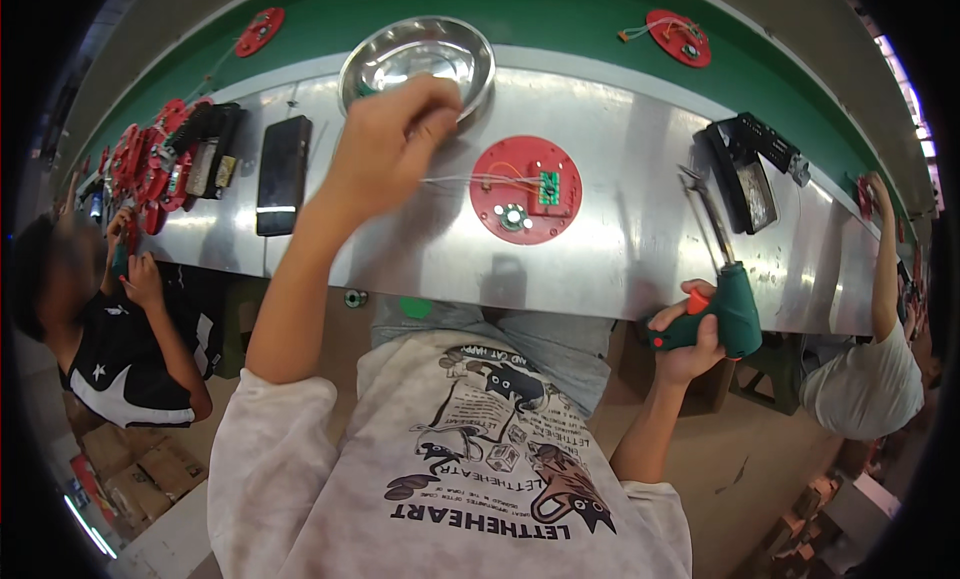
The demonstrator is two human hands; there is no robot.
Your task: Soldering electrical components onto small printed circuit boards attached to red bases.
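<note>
My left hand (pixel 394 144) is over the near edge of a shiny metal bowl (pixel 481 67). Its fingers curl inward, and whatever they hold, if anything, is hidden. A bit of something green (pixel 368 90) shows inside the bowl by the knuckles. My right hand (pixel 690 351) grips a green soldering gun (pixel 738 304) with an orange trigger, its long metal tip pointing up and away over the bench. Between my hands a round red disc (pixel 500 199) lies flat on the bench, bearing a small green circuit board (pixel 549 189). Thin pale wires (pixel 455 181) run left from it.
A black phone-like slab (pixel 283 176) lies on the metal bench (pixel 420 254). Red discs (pixel 150 169) pile up at left, beside a black box (pixel 213 159). Another black box (pixel 745 184) stands right. Two red discs rest on the green strip behind. People work on both sides.
</note>
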